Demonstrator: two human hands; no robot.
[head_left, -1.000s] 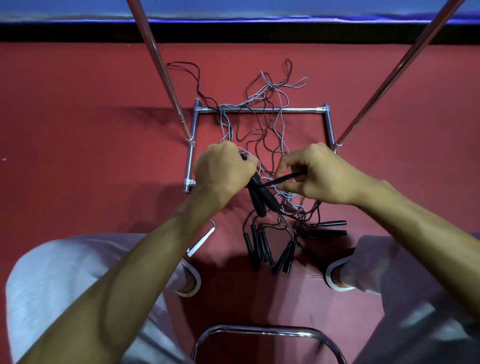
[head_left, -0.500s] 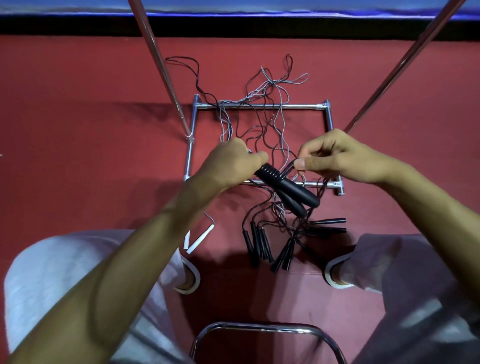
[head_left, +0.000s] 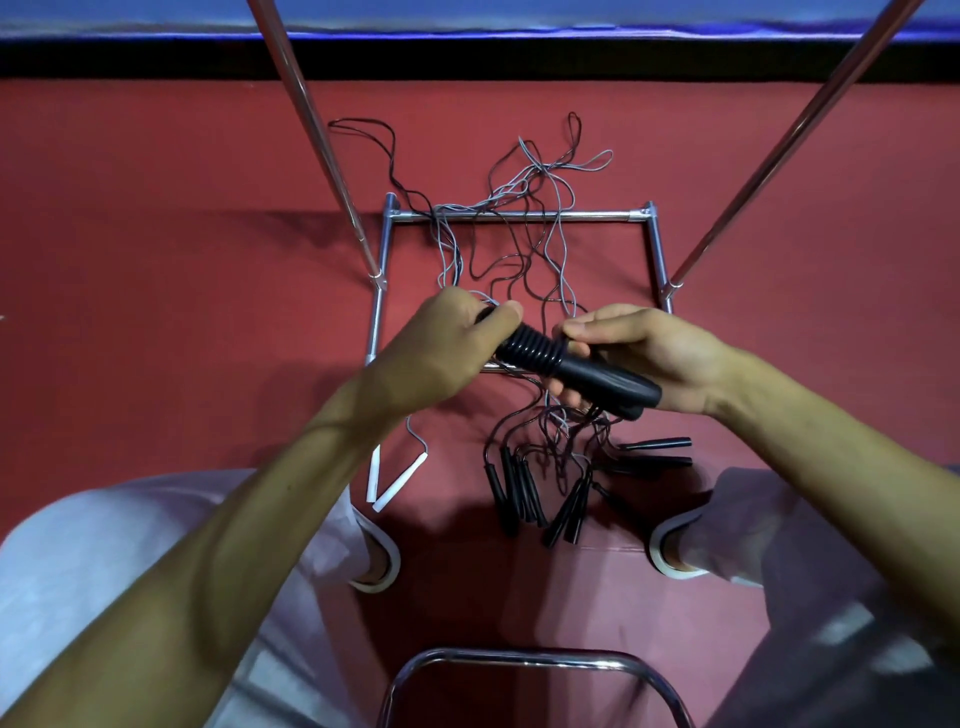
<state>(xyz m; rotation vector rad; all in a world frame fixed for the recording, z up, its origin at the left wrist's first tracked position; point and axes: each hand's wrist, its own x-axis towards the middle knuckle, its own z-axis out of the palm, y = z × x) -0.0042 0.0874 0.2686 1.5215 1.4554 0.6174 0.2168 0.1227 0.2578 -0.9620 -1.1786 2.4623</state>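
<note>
**Grip state.** The left hand (head_left: 441, 348) is closed around the far-left end of the black handles (head_left: 587, 371), with the thumb laid over the ribbed section (head_left: 530, 351). The right hand (head_left: 649, 358) cradles the smooth near-right end, thumb above and fingers curled beneath. Both hands hold the same item, raised above the red floor (head_left: 156, 260) between the knees.

**Handling.** The handles look like rigid, light, moulded plastic. The ribbed section gives the surest purchase, while the smooth end is likely to slip if twisted. The cords (head_left: 524, 249) are thin and limp, offer no support, and snag readily — pull them slowly.

**Position relative to the grip.** The handles lie diagonally across both palms, from far left to near right. A second handle end shows just beneath the first at the right palm. The attached cords drop from the handles into the tangle, which is draped over the metal frame (head_left: 519, 214) farther out.

**Surroundings.** Loose black handles (head_left: 519, 493) lie on the floor below the hands, and white handles (head_left: 387, 480) lie to their left — both well apart from the grip.
</note>
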